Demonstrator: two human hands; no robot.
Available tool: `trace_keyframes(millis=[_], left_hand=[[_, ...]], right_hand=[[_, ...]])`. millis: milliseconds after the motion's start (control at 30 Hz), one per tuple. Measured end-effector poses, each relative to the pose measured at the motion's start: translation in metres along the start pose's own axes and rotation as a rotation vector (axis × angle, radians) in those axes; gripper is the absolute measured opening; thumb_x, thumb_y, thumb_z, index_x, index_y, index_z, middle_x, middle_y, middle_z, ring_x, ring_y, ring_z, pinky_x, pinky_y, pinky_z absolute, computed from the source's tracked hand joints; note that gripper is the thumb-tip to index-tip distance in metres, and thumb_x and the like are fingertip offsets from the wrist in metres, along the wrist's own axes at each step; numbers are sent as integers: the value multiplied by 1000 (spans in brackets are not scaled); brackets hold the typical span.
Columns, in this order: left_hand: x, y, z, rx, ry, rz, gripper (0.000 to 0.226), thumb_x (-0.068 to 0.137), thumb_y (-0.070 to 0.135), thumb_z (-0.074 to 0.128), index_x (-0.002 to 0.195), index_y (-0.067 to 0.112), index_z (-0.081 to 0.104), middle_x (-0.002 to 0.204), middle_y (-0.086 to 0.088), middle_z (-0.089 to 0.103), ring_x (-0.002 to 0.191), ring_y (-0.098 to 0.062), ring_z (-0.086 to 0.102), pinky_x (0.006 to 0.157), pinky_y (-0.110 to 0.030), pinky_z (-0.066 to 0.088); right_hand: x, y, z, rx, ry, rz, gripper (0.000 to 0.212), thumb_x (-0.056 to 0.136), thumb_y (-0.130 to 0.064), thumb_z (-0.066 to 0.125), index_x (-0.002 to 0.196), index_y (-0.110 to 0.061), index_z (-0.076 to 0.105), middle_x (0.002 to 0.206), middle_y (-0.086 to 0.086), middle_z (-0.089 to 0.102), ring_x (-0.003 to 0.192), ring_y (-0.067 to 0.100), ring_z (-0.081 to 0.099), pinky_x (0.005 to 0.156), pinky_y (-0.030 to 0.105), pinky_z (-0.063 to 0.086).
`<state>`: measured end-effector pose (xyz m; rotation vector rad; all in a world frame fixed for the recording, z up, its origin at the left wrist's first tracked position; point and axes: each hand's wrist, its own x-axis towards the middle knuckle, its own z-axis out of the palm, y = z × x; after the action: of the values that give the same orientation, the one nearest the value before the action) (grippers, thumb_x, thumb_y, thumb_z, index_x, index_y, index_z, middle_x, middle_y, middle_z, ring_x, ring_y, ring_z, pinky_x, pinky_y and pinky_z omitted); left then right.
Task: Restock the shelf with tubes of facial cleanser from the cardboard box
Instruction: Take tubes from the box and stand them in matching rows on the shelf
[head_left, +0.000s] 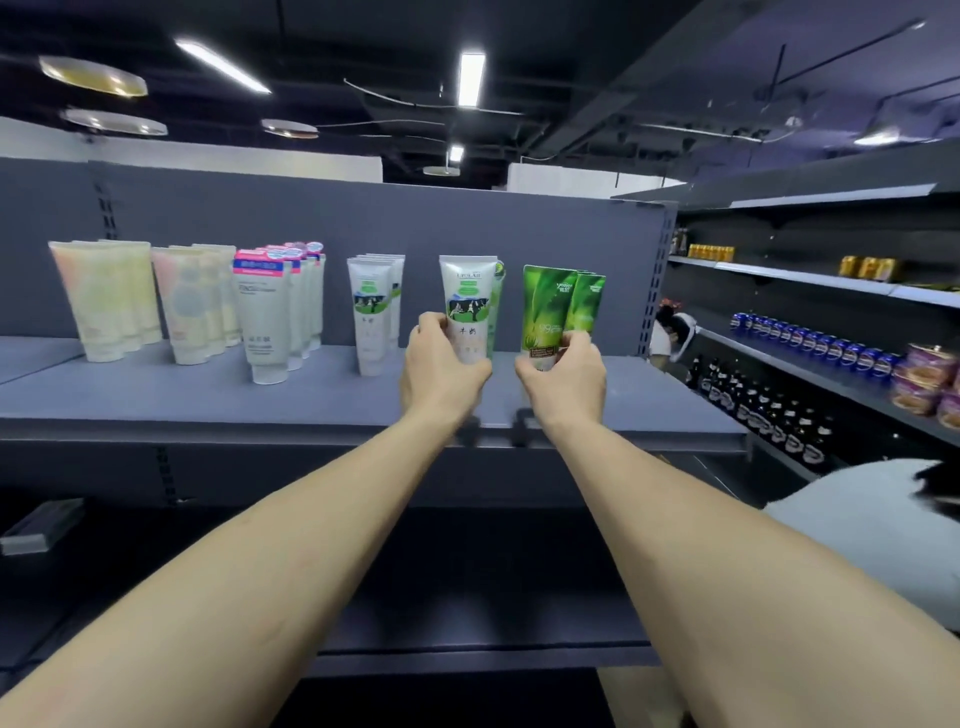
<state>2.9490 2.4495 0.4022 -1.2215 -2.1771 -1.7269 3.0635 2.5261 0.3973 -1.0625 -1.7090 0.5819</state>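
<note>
upright on the grey shelf (311, 400): white cow-print tube (466, 301), cap down, grasped low in the left hand (441, 364), fingers curled round its lower body. just right of it, green aloe tube (545, 312), likewise upright, pinched at its base in the grip of the right hand (569, 371); a second green tube (587, 304) close behind. further left along the shelf, a row of matching white cow-print tubes (371, 312), then pink-topped white tubes (270, 312), then pale yellow-pink tubes (109, 296). off to the right, side shelving (831, 280) stocked with blue cans (810, 343), dark bottles (763, 410) and gold cans (867, 267). no cardboard box in view.
</note>
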Motion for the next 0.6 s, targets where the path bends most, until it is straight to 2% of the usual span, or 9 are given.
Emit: trace_keyframes(millis=[67,400,600], left_hand=[[5,9,23,1,16,-5,56,69,25,78,116,19,48,111,2,60,100,-18,61,83,-41,54],[22,21,96,38,90,-67,55,67,25,76,114,19,47,109,1,61,99,-20,62,85,-44,54],[32,24,115,66,98,-69,55,67,24,75,114,18,47,109,0,61,99,-21,62,86,-43,53]], right_hand=[[22,17,-7,-26,-10,7,53,86,-33,71,130,-13,49,121,3,55,107,22,55,79,28,38],[92,77,-7,-33,-78,38,44,85,-34,73,116,-14,50,115,4,56,102,25,58,77,33,44],[116,87,-5,-22,-103,60,48,85,-29,74,121,-12,47,121,7,54,106,28,58,78,34,43]])
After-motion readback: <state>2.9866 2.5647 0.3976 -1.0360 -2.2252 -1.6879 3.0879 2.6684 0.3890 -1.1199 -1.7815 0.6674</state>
